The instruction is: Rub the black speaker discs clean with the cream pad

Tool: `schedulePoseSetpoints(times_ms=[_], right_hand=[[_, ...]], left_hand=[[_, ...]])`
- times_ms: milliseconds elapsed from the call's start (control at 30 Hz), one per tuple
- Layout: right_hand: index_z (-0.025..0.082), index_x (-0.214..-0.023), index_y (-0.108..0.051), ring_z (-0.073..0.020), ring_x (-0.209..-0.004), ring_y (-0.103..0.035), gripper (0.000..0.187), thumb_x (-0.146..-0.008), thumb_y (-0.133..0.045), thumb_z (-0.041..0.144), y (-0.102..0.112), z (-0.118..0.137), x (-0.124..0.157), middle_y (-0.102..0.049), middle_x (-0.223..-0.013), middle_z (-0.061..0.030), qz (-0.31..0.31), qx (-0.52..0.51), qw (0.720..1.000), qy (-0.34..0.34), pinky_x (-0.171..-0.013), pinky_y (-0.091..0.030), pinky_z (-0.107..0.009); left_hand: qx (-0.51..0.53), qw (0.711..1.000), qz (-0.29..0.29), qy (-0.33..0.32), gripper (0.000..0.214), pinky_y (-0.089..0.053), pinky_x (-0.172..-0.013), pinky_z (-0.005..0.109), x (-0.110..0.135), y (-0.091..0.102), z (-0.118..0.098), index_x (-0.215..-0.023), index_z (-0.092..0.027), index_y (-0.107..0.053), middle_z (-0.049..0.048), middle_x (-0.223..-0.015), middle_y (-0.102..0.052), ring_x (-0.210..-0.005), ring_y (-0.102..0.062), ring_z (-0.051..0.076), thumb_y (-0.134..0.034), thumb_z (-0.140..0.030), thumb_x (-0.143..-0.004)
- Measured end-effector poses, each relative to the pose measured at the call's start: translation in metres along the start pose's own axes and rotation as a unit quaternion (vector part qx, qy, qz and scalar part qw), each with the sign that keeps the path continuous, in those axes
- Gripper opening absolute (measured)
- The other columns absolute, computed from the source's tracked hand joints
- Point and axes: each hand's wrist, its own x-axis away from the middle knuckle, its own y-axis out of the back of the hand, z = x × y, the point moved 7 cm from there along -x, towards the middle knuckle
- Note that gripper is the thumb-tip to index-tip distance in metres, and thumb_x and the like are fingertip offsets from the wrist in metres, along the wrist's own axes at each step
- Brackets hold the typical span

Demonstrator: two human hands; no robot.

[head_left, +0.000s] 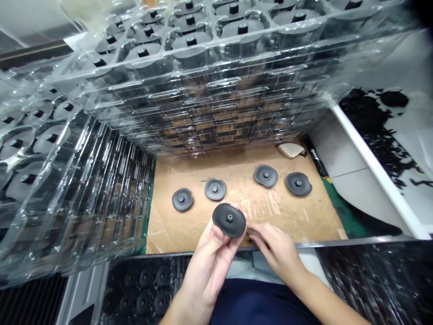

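My left hand (211, 259) holds a dark grey rubber disc (229, 220) with a small raised hub, fingers pinched on its lower edge, above the near edge of a cardboard sheet (237, 212). My right hand (275, 250) is just right of the disc, fingers curled and close together by the disc's edge; whether they hold anything is hidden. Several more discs lie on the cardboard: one at the left (182, 199), one beside it (215, 189), and two at the right (266, 175) (298, 184).
Tall stacks of clear plastic trays (216, 99) filled with discs stand behind the cardboard, and another stack (67, 189) stands at the left. A black tray of discs (145, 289) sits low at the left. A white bin (382, 180) with black scraps is at the right.
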Motion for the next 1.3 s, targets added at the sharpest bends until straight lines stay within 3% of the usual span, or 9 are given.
schedulePoseSetpoints(times_ms=[233,367,433,567,733,900,1033,1200,1300], right_hand=[[0.017,-0.109,-0.059,-0.0163,-0.090,-0.063,0.022,-0.091,-0.047,0.019,0.067,0.080,-0.036,-0.067,-0.099,-0.0060,-0.099,-0.080,0.991,0.041,-0.077,-0.053,-0.027],[0.017,-0.097,-0.064,-0.0119,-0.072,-0.061,0.022,-0.088,-0.045,0.010,0.050,0.124,-0.042,-0.065,-0.081,-0.0021,0.073,-0.108,0.988,0.087,-0.065,-0.050,-0.023],[0.018,-0.092,-0.066,-0.0106,-0.072,-0.060,0.022,-0.087,-0.047,0.008,0.040,0.126,-0.043,-0.065,-0.080,-0.0007,0.116,-0.103,0.985,0.070,-0.065,-0.049,-0.021],[0.008,-0.104,-0.064,-0.0161,-0.078,-0.060,0.025,-0.088,-0.045,0.010,0.057,0.134,-0.040,-0.066,-0.083,-0.0085,-0.063,-0.098,0.981,0.154,-0.073,-0.050,-0.028],[0.014,-0.092,-0.066,-0.0099,-0.075,-0.061,0.021,-0.085,-0.049,0.005,0.043,0.130,-0.035,-0.066,-0.083,-0.0035,0.081,-0.168,0.978,0.098,-0.068,-0.050,-0.018],[0.008,-0.105,-0.063,-0.0154,-0.077,-0.061,0.024,-0.088,-0.046,0.010,0.064,0.137,-0.034,-0.067,-0.085,-0.0088,-0.080,-0.116,0.976,0.165,-0.073,-0.052,-0.028],[0.014,-0.093,-0.065,-0.0100,-0.076,-0.061,0.020,-0.086,-0.048,0.005,0.047,0.131,-0.034,-0.067,-0.084,-0.0031,0.086,-0.165,0.976,0.108,-0.071,-0.050,-0.018],[0.005,-0.102,-0.064,-0.0153,-0.074,-0.059,0.025,-0.089,-0.044,0.009,0.068,0.131,-0.041,-0.065,-0.080,-0.0087,-0.068,-0.115,0.979,0.156,-0.071,-0.051,-0.028],[0.007,-0.099,-0.065,-0.0122,-0.078,-0.060,0.022,-0.086,-0.047,0.005,0.064,0.130,-0.035,-0.067,-0.084,-0.0063,0.043,-0.164,0.972,0.164,-0.074,-0.049,-0.021]], left_hand=[[-0.062,0.997,0.030,-0.016,0.037,-0.048,-0.095,0.033,0.014,-0.009,0.007,-0.103,-0.018,-0.067,0.0075,-0.105,-0.070,-0.101,-0.063,0.021,-0.075,-0.029,-0.068],[-0.113,0.994,0.012,-0.007,0.045,-0.050,-0.088,0.030,0.022,-0.004,0.011,-0.108,-0.023,-0.064,0.0040,-0.100,-0.070,-0.093,-0.064,0.019,-0.078,-0.023,-0.065],[-0.121,0.992,-0.003,-0.024,0.046,-0.052,-0.080,0.025,0.023,0.000,0.007,-0.107,-0.023,-0.065,0.0021,-0.093,-0.070,-0.084,-0.065,0.016,-0.079,-0.021,-0.063],[-0.137,0.989,0.035,-0.034,0.038,-0.052,-0.075,0.022,0.026,-0.005,0.003,-0.097,-0.020,-0.069,-0.0028,-0.069,-0.066,-0.068,-0.061,0.011,-0.080,-0.022,-0.061],[-0.152,0.988,0.020,-0.031,0.061,-0.049,-0.089,0.029,0.027,-0.003,-0.003,-0.108,-0.025,-0.066,0.0040,-0.101,-0.070,-0.097,-0.063,0.021,-0.086,-0.029,-0.051],[-0.181,0.982,0.042,-0.034,0.057,-0.049,-0.092,0.035,0.026,-0.005,-0.002,-0.110,-0.021,-0.065,0.0062,-0.096,-0.071,-0.097,-0.064,0.025,-0.083,-0.028,-0.057],[-0.162,0.986,0.020,-0.027,0.064,-0.050,-0.090,0.032,0.025,-0.001,-0.003,-0.109,-0.023,-0.065,0.0055,-0.102,-0.071,-0.096,-0.065,0.024,-0.086,-0.026,-0.049],[-0.191,0.982,0.018,-0.002,0.064,-0.049,-0.091,0.032,0.024,-0.003,0.004,-0.111,-0.022,-0.064,0.0051,-0.093,-0.072,-0.102,-0.063,0.025,-0.085,-0.026,-0.051],[-0.176,0.984,-0.001,0.018,0.056,-0.045,-0.096,0.030,0.025,0.000,0.004,-0.111,-0.022,-0.063,0.0063,-0.107,-0.070,-0.108,-0.061,0.024,-0.082,-0.023,-0.058]])
